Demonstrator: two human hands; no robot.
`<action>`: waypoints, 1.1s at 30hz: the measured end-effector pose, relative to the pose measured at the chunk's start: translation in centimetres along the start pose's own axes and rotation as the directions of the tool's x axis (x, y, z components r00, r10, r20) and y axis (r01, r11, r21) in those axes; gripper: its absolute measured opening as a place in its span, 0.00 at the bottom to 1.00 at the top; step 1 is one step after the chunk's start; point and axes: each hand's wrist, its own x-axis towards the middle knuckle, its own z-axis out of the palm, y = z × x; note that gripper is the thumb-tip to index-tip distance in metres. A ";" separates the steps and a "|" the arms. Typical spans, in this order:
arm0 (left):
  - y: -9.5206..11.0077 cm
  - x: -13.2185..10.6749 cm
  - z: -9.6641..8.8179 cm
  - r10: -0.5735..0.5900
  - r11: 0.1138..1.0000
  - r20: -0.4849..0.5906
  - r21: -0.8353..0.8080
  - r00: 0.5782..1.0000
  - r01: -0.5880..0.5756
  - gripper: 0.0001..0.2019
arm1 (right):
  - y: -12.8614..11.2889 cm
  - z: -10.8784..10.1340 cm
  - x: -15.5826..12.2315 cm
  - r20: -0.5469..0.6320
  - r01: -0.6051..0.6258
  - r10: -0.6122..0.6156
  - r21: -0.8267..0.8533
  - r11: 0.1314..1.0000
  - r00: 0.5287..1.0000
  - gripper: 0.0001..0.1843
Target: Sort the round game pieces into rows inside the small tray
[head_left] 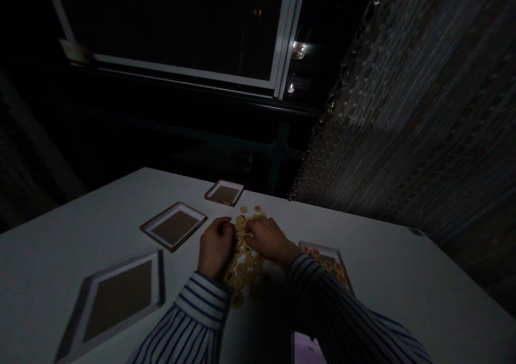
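Both my hands rest on a white table [403, 278] over a scatter of round wooden game discs [244, 270] with dark and red marks. My left hand [216, 245] is curled, fingers tucked down onto the discs. My right hand [269, 239] is also curled, its fingertips pinched together at the pile close to the left hand. What each hand holds is hidden by the fingers and the dim light. Striped shirt sleeves cover both forearms.
Three shallow white-rimmed trays lie left of the hands: a large one [91, 294] nearest, a middle one [151, 225], a small one [213, 190] farthest. A fourth tray [337, 252] at the right holds several discs. A dark window and a beaded curtain [403, 111] stand behind.
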 end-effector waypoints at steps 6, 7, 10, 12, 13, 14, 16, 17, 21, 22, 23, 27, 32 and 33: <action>-0.2 -0.1 0.3 0.005 0.999 0.039 -0.034 0.999 -0.003 0.15 | 1.0 -0.1 -0.2 -0.049 -0.084 0.110 0.368 0.926 0.993 0.10; -0.2 -0.1 0.3 0.017 0.999 0.063 -0.046 0.998 -0.014 0.15 | 1.3 0.0 -0.2 -0.043 -0.098 0.135 0.480 0.872 0.990 0.11; -0.2 -0.2 0.6 0.098 0.991 0.133 -0.101 0.986 -0.085 0.15 | 2.0 0.3 0.0 -0.016 -0.116 0.192 0.748 0.653 0.981 0.10; -0.2 -0.3 0.9 0.139 0.982 0.162 -0.147 0.977 -0.115 0.15 | 2.3 0.4 0.2 -0.003 -0.110 0.210 0.847 0.521 0.978 0.10; -0.1 -0.4 1.0 0.148 0.978 0.177 -0.170 0.973 -0.117 0.15 | 2.3 0.4 0.2 0.009 -0.109 0.211 0.877 0.468 0.978 0.10; -0.1 -0.4 1.1 0.153 0.974 0.196 -0.193 0.969 -0.114 0.16 | 2.3 0.3 0.3 0.027 -0.114 0.206 0.898 0.425 0.978 0.10; 0.0 -0.6 1.1 0.162 0.966 0.233 -0.235 0.959 -0.106 0.15 | 2.2 0.0 0.3 0.064 -0.133 0.193 0.921 0.367 0.979 0.10; 0.2 -0.6 1.1 0.168 0.962 0.244 -0.252 0.955 -0.104 0.15 | 2.1 -0.1 0.2 0.077 -0.138 0.183 0.927 0.349 0.980 0.11; 0.9 -0.8 0.8 0.159 0.933 0.275 -0.355 0.948 -0.054 0.16 | 1.9 -0.5 0.1 0.085 -0.136 0.161 0.932 0.336 0.983 0.11; 1.1 -0.8 0.8 0.151 0.925 0.279 -0.379 0.948 -0.036 0.16 | 1.9 -0.6 0.1 0.083 -0.134 0.159 0.929 0.344 0.984 0.11; 1.2 -0.8 0.7 0.139 0.918 0.277 -0.397 0.951 -0.018 0.16 | 1.9 -0.6 0.1 0.075 -0.129 0.161 0.926 0.355 0.984 0.11; 1.4 -0.6 0.6 0.083 0.902 0.235 -0.432 0.969 0.027 0.16 | 1.5 -0.6 0.0 -0.032 -0.035 0.157 0.913 0.405 0.987 0.09; 0.4 0.0 0.2 -0.043 0.865 0.168 -0.487 0.985 0.121 0.21 | 0.9 -0.6 -0.2 -0.132 0.027 0.169 0.859 0.512 0.977 0.12; 0.2 0.2 -0.1 -0.070 0.865 0.142 -0.485 0.987 0.131 0.22 | 0.9 -0.6 -0.3 -0.145 0.028 0.179 0.845 0.534 0.973 0.12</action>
